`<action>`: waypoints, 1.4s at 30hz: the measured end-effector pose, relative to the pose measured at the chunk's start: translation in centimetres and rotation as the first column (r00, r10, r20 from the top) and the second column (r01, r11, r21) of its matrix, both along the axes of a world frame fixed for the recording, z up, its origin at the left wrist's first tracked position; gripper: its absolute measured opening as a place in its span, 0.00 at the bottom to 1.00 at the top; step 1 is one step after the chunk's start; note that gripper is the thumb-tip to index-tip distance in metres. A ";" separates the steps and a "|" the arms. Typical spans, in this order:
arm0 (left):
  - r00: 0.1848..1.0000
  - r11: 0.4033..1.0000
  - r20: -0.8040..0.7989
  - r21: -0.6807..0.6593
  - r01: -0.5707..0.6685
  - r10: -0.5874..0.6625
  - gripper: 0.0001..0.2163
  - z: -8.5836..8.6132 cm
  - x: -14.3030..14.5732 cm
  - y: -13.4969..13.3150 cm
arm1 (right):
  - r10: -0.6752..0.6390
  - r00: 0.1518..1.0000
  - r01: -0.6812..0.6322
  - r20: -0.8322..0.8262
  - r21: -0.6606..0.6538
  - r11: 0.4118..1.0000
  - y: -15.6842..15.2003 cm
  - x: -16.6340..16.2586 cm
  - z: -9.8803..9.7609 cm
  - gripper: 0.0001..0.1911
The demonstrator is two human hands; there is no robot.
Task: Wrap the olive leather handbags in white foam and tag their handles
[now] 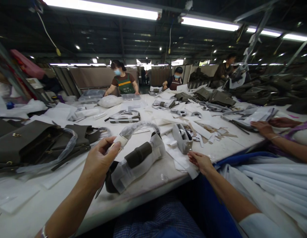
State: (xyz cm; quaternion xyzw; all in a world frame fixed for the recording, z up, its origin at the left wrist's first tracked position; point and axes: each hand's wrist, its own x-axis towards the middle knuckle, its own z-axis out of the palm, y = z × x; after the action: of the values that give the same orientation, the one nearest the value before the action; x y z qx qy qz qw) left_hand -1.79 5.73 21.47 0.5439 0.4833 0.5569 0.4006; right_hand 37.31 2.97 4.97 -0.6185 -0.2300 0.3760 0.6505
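My left hand is closed in a pinch on the top of a dark bag strap wrapped in clear plastic, which lies near the front edge of the white table. The strap's plastic-wrapped loop arches above it. My right hand rests on the table edge with its fingers stretched flat on white paper scraps. A grey tape dispenser stands just beyond that hand.
Olive-grey handbags lie at the left, more bags at the back right. Another person's hands rest on the table at the right. Two people work at the far side. White rolled sheets lie at the lower right.
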 end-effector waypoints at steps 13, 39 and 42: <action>0.992 0.985 -0.121 0.163 0.057 -0.038 0.14 -1.0 0.3 -0.2 | 0.488 0.774 -0.623 0.402 0.352 0.698 -2.2 -17.7 14.4 0.11; 0.845 0.886 -0.430 0.453 -0.101 0.316 0.11 -2.1 0.9 -1.7 | 0.682 0.701 -0.713 0.208 0.190 0.675 2.8 -23.1 14.1 0.19; 0.895 0.941 -0.395 0.330 -0.071 0.206 0.09 -1.4 0.5 -1.5 | 0.740 0.594 -0.804 0.316 0.239 0.544 2.5 -21.9 14.3 0.14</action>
State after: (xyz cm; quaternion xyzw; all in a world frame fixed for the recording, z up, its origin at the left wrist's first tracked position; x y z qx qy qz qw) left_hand -1.34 4.24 20.10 0.6711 0.5040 0.5211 0.1552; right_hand 15.37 5.51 19.26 -0.3546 -0.6004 0.5190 0.4944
